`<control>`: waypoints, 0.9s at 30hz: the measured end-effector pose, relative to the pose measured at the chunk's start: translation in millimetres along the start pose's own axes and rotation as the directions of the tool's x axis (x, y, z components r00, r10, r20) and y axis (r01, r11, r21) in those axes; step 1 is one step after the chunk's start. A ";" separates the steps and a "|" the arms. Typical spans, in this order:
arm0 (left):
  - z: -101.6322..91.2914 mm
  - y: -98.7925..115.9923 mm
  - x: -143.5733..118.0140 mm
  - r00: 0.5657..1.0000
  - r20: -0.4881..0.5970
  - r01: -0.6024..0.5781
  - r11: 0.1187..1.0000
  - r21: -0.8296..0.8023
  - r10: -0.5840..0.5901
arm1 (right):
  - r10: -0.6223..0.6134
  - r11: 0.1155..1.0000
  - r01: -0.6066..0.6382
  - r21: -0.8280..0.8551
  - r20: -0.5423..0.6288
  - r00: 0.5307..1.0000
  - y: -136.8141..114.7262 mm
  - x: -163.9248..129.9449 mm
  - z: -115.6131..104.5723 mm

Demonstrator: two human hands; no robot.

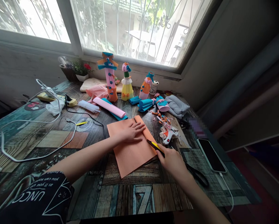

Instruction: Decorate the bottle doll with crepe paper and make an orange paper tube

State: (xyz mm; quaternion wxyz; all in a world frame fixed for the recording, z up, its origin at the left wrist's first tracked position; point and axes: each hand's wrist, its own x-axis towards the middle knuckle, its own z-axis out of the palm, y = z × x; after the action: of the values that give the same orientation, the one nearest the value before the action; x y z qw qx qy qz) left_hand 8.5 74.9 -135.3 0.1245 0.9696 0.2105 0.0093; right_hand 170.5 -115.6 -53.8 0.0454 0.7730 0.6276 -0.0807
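Steadying orange crepe paper [130, 155] at frame centre required a flat, spread left hand [133, 133]; the right hand [173, 159] gripped the utility knife [154, 145].

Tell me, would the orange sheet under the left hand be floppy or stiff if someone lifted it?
The orange sheet is probably light and fairly floppy, as it looks paper-thin. Its right side, seemingly folded over into a strip, may feel stiffer. Without the left hand on it, it would likely slide if pushed, lying flat on the table.
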 end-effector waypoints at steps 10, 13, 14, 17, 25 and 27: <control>-1.4 0.4 -0.4 1.000 0.003 0.000 1.000 0.011 0.000 | 0.011 1.000 -0.011 0.006 0.007 1.000 1.6 -7.4 1.6; -2.5 1.6 -0.7 1.000 0.005 -0.001 1.000 0.016 0.001 | 0.009 1.000 -0.009 0.014 0.007 1.000 2.4 -9.5 1.4; -3.2 2.1 -0.8 1.000 0.006 -0.001 1.000 0.017 0.001 | 0.008 1.000 -0.008 0.018 0.008 1.000 2.8 -10.3 1.2; -5.6 3.7 -0.8 1.000 0.013 0.000 1.000 0.020 0.000 | 0.008 1.000 -0.008 0.026 0.007 1.000 4.5 -13.2 0.8; -9.1 6.8 0.5 1.000 0.030 0.009 1.000 0.028 -0.009 | 0.015 0.999 -0.016 0.029 0.003 1.000 6.8 -20.2 2.6; -9.0 6.8 0.7 0.999 0.030 0.013 1.000 0.029 -0.013 | 0.017 1.000 -0.017 0.025 0.003 1.000 6.4 -21.1 2.4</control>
State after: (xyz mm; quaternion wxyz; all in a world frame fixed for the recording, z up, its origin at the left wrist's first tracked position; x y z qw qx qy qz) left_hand 11.3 71.3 -124.9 0.1138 0.9699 0.2150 -0.0091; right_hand 172.4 -137.7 -52.5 0.0373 0.7788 0.6198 -0.0892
